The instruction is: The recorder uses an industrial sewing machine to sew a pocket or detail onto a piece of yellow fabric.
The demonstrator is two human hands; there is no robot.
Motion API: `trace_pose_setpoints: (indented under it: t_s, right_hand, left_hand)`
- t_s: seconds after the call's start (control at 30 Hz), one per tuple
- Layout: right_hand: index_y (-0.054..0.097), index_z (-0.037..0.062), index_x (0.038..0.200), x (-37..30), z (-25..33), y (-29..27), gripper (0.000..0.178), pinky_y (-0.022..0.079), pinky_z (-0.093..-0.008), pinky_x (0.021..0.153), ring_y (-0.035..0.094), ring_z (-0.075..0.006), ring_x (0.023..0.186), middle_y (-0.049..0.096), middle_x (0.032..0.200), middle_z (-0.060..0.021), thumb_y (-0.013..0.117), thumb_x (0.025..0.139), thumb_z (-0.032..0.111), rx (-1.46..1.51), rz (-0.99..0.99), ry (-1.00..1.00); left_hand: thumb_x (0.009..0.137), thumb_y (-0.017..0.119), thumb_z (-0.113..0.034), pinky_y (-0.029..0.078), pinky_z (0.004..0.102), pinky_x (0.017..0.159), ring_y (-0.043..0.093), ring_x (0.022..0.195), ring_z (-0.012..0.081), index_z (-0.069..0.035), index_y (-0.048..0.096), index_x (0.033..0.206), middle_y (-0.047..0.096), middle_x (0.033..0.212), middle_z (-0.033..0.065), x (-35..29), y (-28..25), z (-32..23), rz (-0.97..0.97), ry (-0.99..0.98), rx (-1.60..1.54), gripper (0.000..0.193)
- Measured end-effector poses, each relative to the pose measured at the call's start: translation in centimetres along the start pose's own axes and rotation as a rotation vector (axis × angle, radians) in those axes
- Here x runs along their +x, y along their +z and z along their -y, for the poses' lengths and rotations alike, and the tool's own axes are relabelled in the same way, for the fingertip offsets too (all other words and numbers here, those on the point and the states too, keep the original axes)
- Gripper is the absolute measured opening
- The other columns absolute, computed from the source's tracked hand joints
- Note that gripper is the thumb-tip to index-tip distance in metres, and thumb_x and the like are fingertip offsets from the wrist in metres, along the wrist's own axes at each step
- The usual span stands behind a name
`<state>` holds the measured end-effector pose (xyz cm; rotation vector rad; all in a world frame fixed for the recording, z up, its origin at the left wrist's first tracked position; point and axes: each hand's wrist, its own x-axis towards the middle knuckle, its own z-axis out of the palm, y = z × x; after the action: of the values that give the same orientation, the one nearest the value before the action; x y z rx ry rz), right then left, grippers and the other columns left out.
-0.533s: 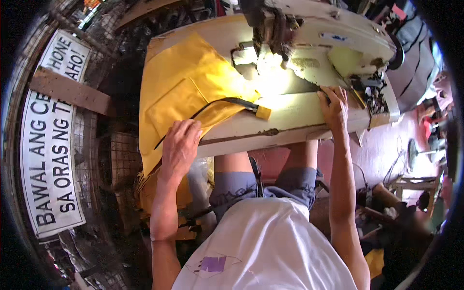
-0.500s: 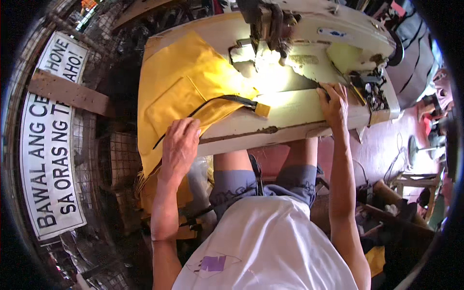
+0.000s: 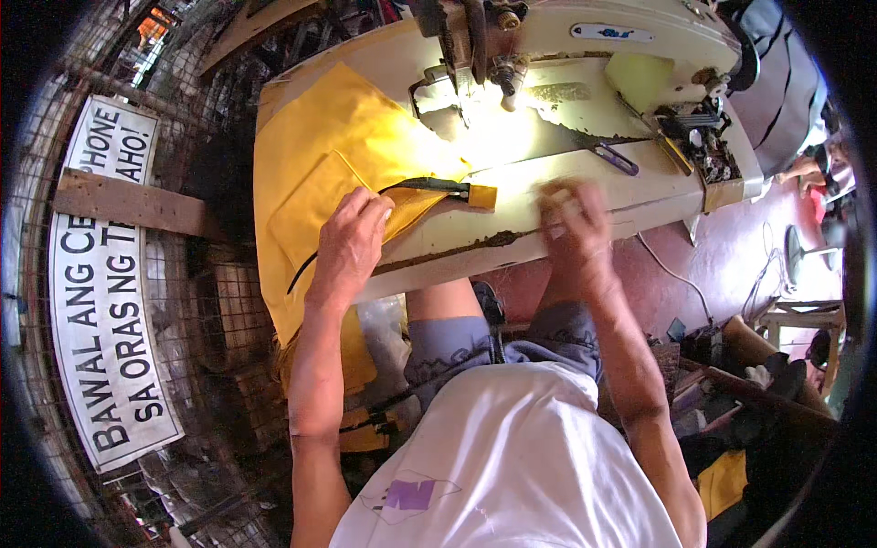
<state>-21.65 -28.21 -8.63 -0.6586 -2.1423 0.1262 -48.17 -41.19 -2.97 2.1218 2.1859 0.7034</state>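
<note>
A yellow fabric piece (image 3: 315,119) with a black zipper strip (image 3: 416,184) lies across the left side of the sewing table. At its near edge, the fingers of my left hand (image 3: 349,239) are closed on the fabric beside the zipper. A small yellow tab (image 3: 482,197) sits at the zipper's right end. My right hand (image 3: 577,228) is above the table's front edge, right of the tab, its fingers curled but smeared by motion. Whether it holds anything cannot be made out. Beyond it lies a thin tool with a purple loop handle (image 3: 618,159).
The sewing machine head (image 3: 484,46) stands at the back, its lamp glaring over the needle area. A yellow-handled screwdriver (image 3: 676,155) lies beside a tray of small metal parts (image 3: 708,151) at right. Wire mesh (image 3: 196,301) with a sign board (image 3: 114,301) borders the left side.
My right hand has come left and nearer, away from the purple-handled tool, which now shows on the table. The left hand has shifted slightly right and farther up along the fabric edge.
</note>
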Motion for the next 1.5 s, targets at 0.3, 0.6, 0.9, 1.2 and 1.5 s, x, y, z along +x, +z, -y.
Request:
trace_pose_setpoints:
  t_s: [0.3,0.6,0.9,1.2,1.5]
  right_hand:
    - [0.061,0.0025,0.115,-0.3,9.2,5.2,0.041,0.047,-0.0394,0.077,0.055,-0.0279,0.087,0.059,0.101,-0.0108,0.068,0.075,0.003,0.396,0.257,-0.062]
    - [0.052,0.0059,0.133,0.8,10.4,6.1,0.059,0.043,-0.0390,0.081,0.052,-0.0284,0.092,0.056,0.101,-0.0106,0.062,0.076,0.009,0.212,0.299,0.022]
    - [0.070,0.0099,0.110,-0.4,6.3,3.9,0.033,0.048,-0.0410,0.084,0.056,-0.0290,0.095,0.061,0.098,-0.0078,0.070,0.078,0.004,0.260,0.174,0.066]
    - [0.068,0.0053,0.103,0.2,5.0,2.7,0.025,0.048,-0.0410,0.087,0.058,-0.0304,0.093,0.065,0.095,-0.0105,0.070,0.079,0.005,0.454,0.234,0.168]
    - [0.071,0.0084,0.097,0.0,6.0,2.7,0.020,0.046,-0.0392,0.086,0.056,-0.0289,0.093,0.064,0.095,-0.0103,0.073,0.078,0.010,0.261,0.157,0.219]
  left_hand:
    - [0.085,0.067,-0.011,0.052,0.0397,0.073,0.059,0.087,0.0284,-0.003,0.062,0.095,0.057,0.093,0.0095,-0.4,-0.4,-0.5,0.023,0.097,0.124,0.014]
    - [0.091,0.058,-0.010,0.047,0.0474,0.074,0.056,0.085,0.0432,-0.001,0.051,0.094,0.056,0.091,0.0197,0.5,-0.4,-0.2,-0.014,-0.191,-0.119,0.012]
    - [0.088,0.055,-0.002,0.052,0.0462,0.059,0.061,0.072,0.0416,-0.002,0.045,0.098,0.052,0.098,0.0204,3.9,0.1,-0.8,0.008,-0.018,0.155,0.014]
    - [0.083,0.061,-0.006,0.039,0.0460,0.105,0.046,0.124,0.0374,-0.004,0.062,0.103,0.047,0.132,0.0171,3.9,1.7,-2.7,0.069,0.421,0.056,0.021]
    - [0.086,0.062,-0.015,0.049,0.0442,0.087,0.057,0.100,0.0349,-0.003,0.064,0.097,0.054,0.103,0.0176,4.7,3.2,-2.5,0.209,0.214,-0.099,0.016]
